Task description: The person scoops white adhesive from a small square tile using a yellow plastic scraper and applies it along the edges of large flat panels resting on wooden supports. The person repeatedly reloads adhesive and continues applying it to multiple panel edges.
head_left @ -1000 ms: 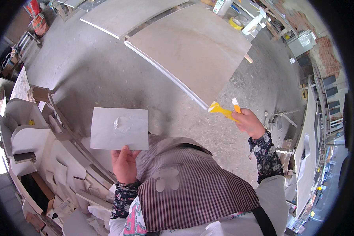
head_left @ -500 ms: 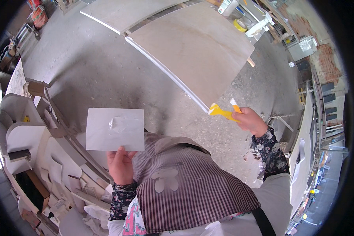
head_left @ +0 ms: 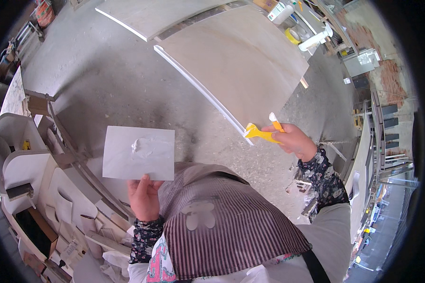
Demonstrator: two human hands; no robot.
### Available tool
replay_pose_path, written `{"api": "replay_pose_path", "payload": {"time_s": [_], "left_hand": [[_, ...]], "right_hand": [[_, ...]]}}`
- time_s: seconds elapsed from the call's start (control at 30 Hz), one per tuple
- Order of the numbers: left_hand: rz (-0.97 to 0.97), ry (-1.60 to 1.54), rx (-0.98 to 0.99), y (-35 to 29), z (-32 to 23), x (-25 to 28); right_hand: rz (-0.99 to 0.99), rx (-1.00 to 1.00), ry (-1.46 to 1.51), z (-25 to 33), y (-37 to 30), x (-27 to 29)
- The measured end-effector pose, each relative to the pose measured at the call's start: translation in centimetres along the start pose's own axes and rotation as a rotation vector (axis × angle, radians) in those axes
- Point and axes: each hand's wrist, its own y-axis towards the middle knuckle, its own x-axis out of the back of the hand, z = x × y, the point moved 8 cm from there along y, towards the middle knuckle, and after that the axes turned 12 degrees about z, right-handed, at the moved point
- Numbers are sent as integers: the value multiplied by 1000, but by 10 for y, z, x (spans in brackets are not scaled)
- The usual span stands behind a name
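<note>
My left hand (head_left: 144, 200) grips a pale rectangular plate (head_left: 120, 165) by its near edge, thumb on top. A small dab of white paste (head_left: 136, 145) with a thin smear lies on it. My right hand (head_left: 295, 141) is closed around a yellow putty knife (head_left: 264, 135) and a second, orange-handled tool (head_left: 276, 123) with a white-smeared end. The yellow blade touches the white strip (head_left: 198, 88) along the edge of a large beige panel (head_left: 241, 56), close to its near corner. Fingertips of the right hand are partly hidden behind the handles.
Beyond the panel's far right side are a white bottle (head_left: 282, 12), a yellow tape roll (head_left: 292, 36) and a white spray bottle (head_left: 316, 38). Another panel (head_left: 160, 14) lies at the far left. Curved pale pieces and offcuts (head_left: 28, 165) crowd the left side.
The yellow blade has shifted slightly left and a little up along the panel's white edge from the corner. My left hand still holds the plate in nearly the same place.
</note>
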Motion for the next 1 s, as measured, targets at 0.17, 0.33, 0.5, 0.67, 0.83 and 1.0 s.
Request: {"api": "replay_pose_path", "payload": {"time_s": [0.17, 0.33, 0.5, 0.67, 0.83, 1.0], "left_hand": [[-24, -5, 16, 17, -14, 3], [-52, 0, 39, 39, -33, 8], [-26, 3, 30, 64, -54, 10], [14, -16, 25, 92, -73, 18], [7, 3, 68, 116, -88, 26], [22, -4, 75, 138, -103, 24]], "right_hand": [[1, -7, -12, 24, 21, -6], [0, -24, -61, 56, 43, -12], [-12, -10, -78, 90, 71, -18], [-26, -26, -82, 123, 97, -23], [-40, -64, -118, 156, 122, -30], [-32, -31, -89, 191, 149, -39]]}}
